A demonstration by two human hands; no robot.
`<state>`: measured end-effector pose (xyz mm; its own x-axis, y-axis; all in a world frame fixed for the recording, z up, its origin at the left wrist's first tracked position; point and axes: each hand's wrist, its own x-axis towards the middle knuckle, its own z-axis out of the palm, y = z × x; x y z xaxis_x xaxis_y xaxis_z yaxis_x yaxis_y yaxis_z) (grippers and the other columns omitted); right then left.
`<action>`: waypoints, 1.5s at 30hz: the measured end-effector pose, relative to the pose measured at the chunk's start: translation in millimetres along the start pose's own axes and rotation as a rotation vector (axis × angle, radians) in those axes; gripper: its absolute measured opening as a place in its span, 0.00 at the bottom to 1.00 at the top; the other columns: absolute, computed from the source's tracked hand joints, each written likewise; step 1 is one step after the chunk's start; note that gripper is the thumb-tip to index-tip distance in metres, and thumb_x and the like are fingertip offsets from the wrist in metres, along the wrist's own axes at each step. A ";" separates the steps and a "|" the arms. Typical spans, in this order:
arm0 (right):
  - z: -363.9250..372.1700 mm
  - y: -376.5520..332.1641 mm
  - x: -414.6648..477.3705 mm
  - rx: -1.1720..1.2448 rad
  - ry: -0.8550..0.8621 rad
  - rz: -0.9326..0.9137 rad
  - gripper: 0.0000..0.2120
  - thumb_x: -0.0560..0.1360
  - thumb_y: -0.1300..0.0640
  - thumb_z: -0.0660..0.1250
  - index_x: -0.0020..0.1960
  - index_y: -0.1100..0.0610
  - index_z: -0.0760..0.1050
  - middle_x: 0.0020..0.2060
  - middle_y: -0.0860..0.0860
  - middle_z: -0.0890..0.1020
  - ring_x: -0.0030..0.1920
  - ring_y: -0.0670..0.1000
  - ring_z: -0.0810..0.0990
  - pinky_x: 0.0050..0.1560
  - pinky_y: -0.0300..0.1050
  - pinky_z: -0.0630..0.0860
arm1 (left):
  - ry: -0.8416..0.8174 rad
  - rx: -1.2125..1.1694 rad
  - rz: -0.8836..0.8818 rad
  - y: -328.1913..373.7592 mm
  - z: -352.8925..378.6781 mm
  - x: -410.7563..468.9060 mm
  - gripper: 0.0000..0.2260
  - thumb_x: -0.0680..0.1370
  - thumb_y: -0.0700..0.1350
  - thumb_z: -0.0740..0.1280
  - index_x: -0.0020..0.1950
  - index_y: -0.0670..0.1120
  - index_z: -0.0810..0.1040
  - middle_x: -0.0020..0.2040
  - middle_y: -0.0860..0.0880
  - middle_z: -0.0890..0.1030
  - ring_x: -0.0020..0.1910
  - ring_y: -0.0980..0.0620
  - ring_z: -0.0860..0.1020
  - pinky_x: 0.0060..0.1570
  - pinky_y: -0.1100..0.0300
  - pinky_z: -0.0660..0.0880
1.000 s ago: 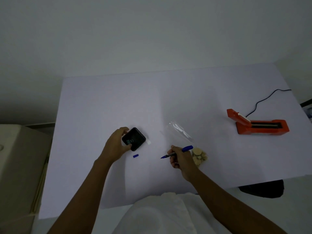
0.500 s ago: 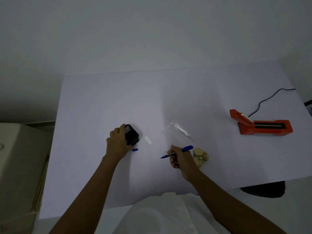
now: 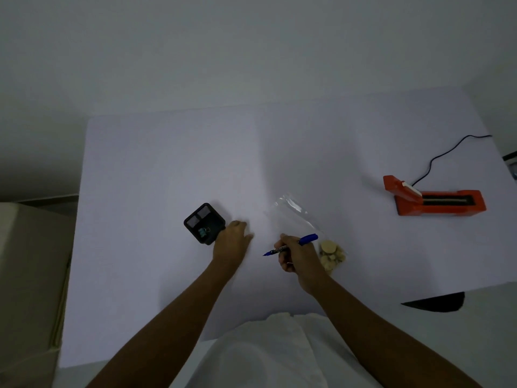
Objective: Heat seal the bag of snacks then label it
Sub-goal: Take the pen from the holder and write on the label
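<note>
**anon:** so what's where on your surface (image 3: 167, 163)?

**me:** Far left is a little black organizer box (image 3: 204, 223) with a teal clip (image 3: 202, 232) in one compartment. My left hand (image 3: 232, 243) sits just right of it, fingers (image 3: 240, 226) laid loose and fairly flat on the surface, gripping nothing. Can't tell if it actually touches the box.

**anon:** and the other hand?

**me:** Right hand (image 3: 298, 256) has its fingers curled round a blue pen (image 3: 307, 238), tip pointing left. The clear bag of snacks (image 3: 293, 212) lies flat just behind and beside that hand, round crackers (image 3: 331, 254) bunched at the near end. Well off to the right, the orange heat sealer (image 3: 433, 203) – black cord (image 3: 430, 162) running toward the far edge.
</note>
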<state>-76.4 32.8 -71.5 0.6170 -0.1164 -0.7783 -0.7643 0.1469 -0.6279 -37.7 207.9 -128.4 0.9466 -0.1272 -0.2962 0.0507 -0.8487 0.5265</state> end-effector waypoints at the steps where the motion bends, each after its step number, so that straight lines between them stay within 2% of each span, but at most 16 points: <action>1: -0.8 0.6 0.9 0.001 0.001 -0.002 0.14 0.79 0.55 0.64 0.40 0.61 0.81 0.25 0.56 0.76 0.23 0.51 0.71 0.24 0.40 0.67 | -0.007 0.015 -0.018 -2.5 2.7 2.9 0.18 0.78 0.48 0.67 0.64 0.40 0.76 0.60 0.40 0.79 0.53 0.43 0.80 0.51 0.52 0.78; 6: -5.3 4.6 4.3 0.003 0.009 0.011 0.14 0.79 0.54 0.65 0.39 0.60 0.81 0.26 0.56 0.76 0.24 0.51 0.72 0.25 0.41 0.67 | -0.016 0.088 -0.054 -11.6 9.4 9.7 0.14 0.77 0.46 0.69 0.59 0.39 0.79 0.57 0.41 0.80 0.47 0.44 0.82 0.43 0.53 0.80; 9: -7.5 6.3 7.3 0.014 0.022 0.029 0.14 0.79 0.54 0.65 0.38 0.60 0.81 0.26 0.57 0.76 0.23 0.51 0.72 0.26 0.41 0.66 | -0.007 0.135 -0.032 -14.4 10.5 12.9 0.13 0.78 0.47 0.68 0.57 0.40 0.79 0.54 0.42 0.81 0.45 0.44 0.82 0.38 0.55 0.78; 13: -6.8 5.8 11.3 0.019 0.020 0.041 0.14 0.79 0.54 0.65 0.38 0.60 0.81 0.25 0.56 0.76 0.23 0.51 0.71 0.25 0.41 0.66 | -0.014 0.270 -0.007 -12.2 8.1 19.7 0.09 0.78 0.47 0.65 0.54 0.43 0.77 0.44 0.44 0.82 0.37 0.46 0.81 0.29 0.59 0.73; 17: -3.7 5.2 14.6 0.018 -0.003 0.032 0.14 0.79 0.54 0.65 0.39 0.61 0.81 0.25 0.56 0.76 0.23 0.51 0.71 0.25 0.41 0.67 | 0.001 0.358 -0.008 -8.5 9.4 26.1 0.03 0.72 0.40 0.71 0.44 0.43 0.78 0.32 0.45 0.80 0.25 0.46 0.77 0.21 0.63 0.67; 19: -1.5 4.6 17.0 0.024 0.007 0.023 0.15 0.79 0.53 0.65 0.40 0.61 0.81 0.25 0.55 0.76 0.23 0.51 0.71 0.24 0.40 0.67 | 0.022 0.364 -0.009 -9.8 10.8 29.4 0.03 0.70 0.37 0.71 0.41 0.42 0.77 0.30 0.45 0.78 0.23 0.46 0.76 0.20 0.64 0.65; 22: 1.5 3.1 22.7 0.058 0.052 -0.041 0.15 0.80 0.52 0.65 0.41 0.60 0.81 0.26 0.55 0.78 0.23 0.50 0.73 0.24 0.39 0.67 | 0.031 0.351 -0.003 -11.5 11.3 30.7 0.03 0.72 0.36 0.69 0.43 0.41 0.78 0.32 0.44 0.80 0.24 0.46 0.77 0.20 0.61 0.70; 25: 5.9 2.0 29.7 0.038 0.056 -0.137 0.12 0.80 0.53 0.65 0.49 0.62 0.80 0.32 0.55 0.81 0.28 0.50 0.78 0.26 0.40 0.70 | 0.053 0.217 -0.015 -12.9 13.8 29.5 0.06 0.77 0.38 0.64 0.51 0.40 0.78 0.39 0.42 0.82 0.32 0.44 0.80 0.29 0.55 0.78; 27: 11.6 2.3 35.1 -0.007 0.043 -0.186 0.09 0.79 0.56 0.65 0.52 0.61 0.79 0.37 0.55 0.82 0.34 0.51 0.81 0.29 0.42 0.74 | 0.111 0.040 -0.049 -10.5 13.3 26.0 0.09 0.77 0.39 0.66 0.55 0.39 0.79 0.42 0.41 0.83 0.37 0.44 0.81 0.35 0.54 0.79; 29: 18.8 3.7 40.8 -0.052 0.024 -0.230 0.07 0.78 0.58 0.66 0.54 0.59 0.77 0.42 0.55 0.83 0.41 0.52 0.83 0.35 0.44 0.78 | 0.161 -0.151 -0.100 -8.3 13.5 21.5 0.12 0.76 0.40 0.68 0.58 0.40 0.79 0.45 0.42 0.83 0.42 0.46 0.82 0.42 0.53 0.80; 31: 27.0 5.0 47.1 -0.101 0.001 -0.275 0.07 0.78 0.59 0.66 0.56 0.57 0.76 0.48 0.56 0.82 0.47 0.54 0.83 0.43 0.47 0.82 | 0.178 -0.285 -0.136 -7.4 15.6 16.1 0.13 0.75 0.42 0.70 0.58 0.41 0.80 0.47 0.45 0.84 0.43 0.50 0.81 0.45 0.56 0.79; 35: 41.1 6.1 60.3 -0.158 -0.022 -0.328 0.07 0.78 0.61 0.67 0.55 0.55 0.75 0.54 0.55 0.80 0.54 0.56 0.81 0.51 0.53 0.82 | 0.155 -0.509 -0.179 -7.5 18.3 9.9 0.11 0.74 0.41 0.72 0.55 0.41 0.81 0.44 0.46 0.83 0.38 0.52 0.82 0.40 0.61 0.79; 39: 46.3 5.9 66.2 -0.149 -0.055 -0.324 0.07 0.77 0.64 0.67 0.53 0.55 0.76 0.53 0.58 0.80 0.53 0.58 0.82 0.47 0.48 0.83 | 0.116 -0.705 -0.249 -4.9 12.5 6.5 0.08 0.75 0.38 0.71 0.53 0.38 0.79 0.37 0.48 0.81 0.29 0.60 0.80 0.32 0.69 0.76; 41: 45.4 8.3 66.6 -0.151 -0.073 -0.333 0.09 0.76 0.66 0.67 0.50 0.53 0.77 0.51 0.59 0.80 0.52 0.59 0.82 0.48 0.49 0.83 | 0.067 -0.778 -0.290 -3.5 9.6 5.4 0.07 0.76 0.37 0.70 0.53 0.38 0.78 0.38 0.46 0.82 0.29 0.59 0.81 0.30 0.69 0.75; 43: 43.0 12.1 68.2 -0.166 -0.066 -0.358 0.12 0.74 0.67 0.68 0.49 0.50 0.77 0.50 0.58 0.81 0.51 0.59 0.82 0.50 0.55 0.83 | 0.019 -0.830 -0.315 -2.7 8.0 4.7 0.05 0.77 0.38 0.69 0.52 0.38 0.77 0.40 0.42 0.83 0.31 0.56 0.83 0.29 0.69 0.75; 45: 40.9 12.7 67.9 -0.202 -0.046 -0.388 0.12 0.74 0.67 0.68 0.49 0.51 0.77 0.48 0.56 0.82 0.50 0.58 0.83 0.50 0.57 0.83 | 0.003 -0.810 -0.278 -1.4 9.5 3.1 0.03 0.78 0.39 0.68 0.50 0.40 0.78 0.41 0.42 0.84 0.33 0.55 0.84 0.30 0.69 0.75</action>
<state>-36.6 67.0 -132.2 0.8697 -0.0803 -0.4870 -0.4930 -0.0943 -0.8649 -37.8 203.8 -137.7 0.8669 0.0339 -0.4973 0.4919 -0.2196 0.8425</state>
